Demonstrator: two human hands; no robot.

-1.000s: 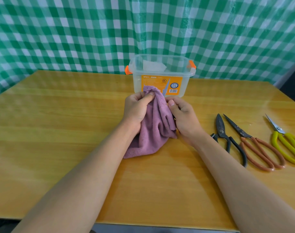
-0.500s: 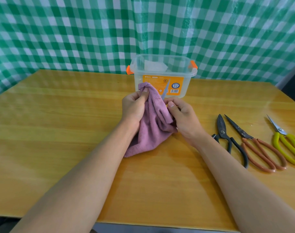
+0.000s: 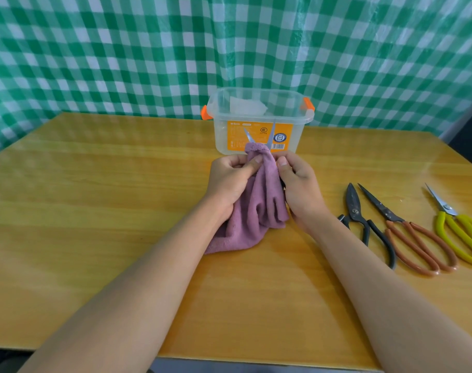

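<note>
Item one, the wooden tabletop [image 3: 94,211]: bare along its left edge, backed by a green-and-white checked curtain [image 3: 121,49] hung behind the far edge. Item two, the left hand [image 3: 229,181], just left of the table's middle: clenched on the purple cloth [image 3: 256,211], thumb and curled fingers pinching a fold near its top, apparently to press the fabric against metal while wiping. Item three, the cloth itself: bunched upright between both hands, its lower corner trailing on the tabletop towards the near edge. Item four, a pair of scissors [image 3: 271,134]: only the two grey blade tips show, spread in a narrow V above the cloth's top; the handles are hidden inside the folds, probably so that the blades can be cleaned without bare skin touching an edge. Item five, a clear plastic box [image 3: 221,130] with orange clips and an orange label: it stands open-topped near the far edge, directly behind the blades, likely the place for finished pieces; something pale lies inside. Item six, the right hand [image 3: 300,187]: fingers curled round the cloth's right side, thumb on the fabric, steadying the wrapped bundle. Items seven to nine, along the right edge, laid side by side with tips pointing away: black scissors [image 3: 354,211], brown-handled scissors [image 3: 377,203], yellow-handled scissors [image 3: 444,208], all closed and apart from the hands, seemingly queued within easy reach.
</note>
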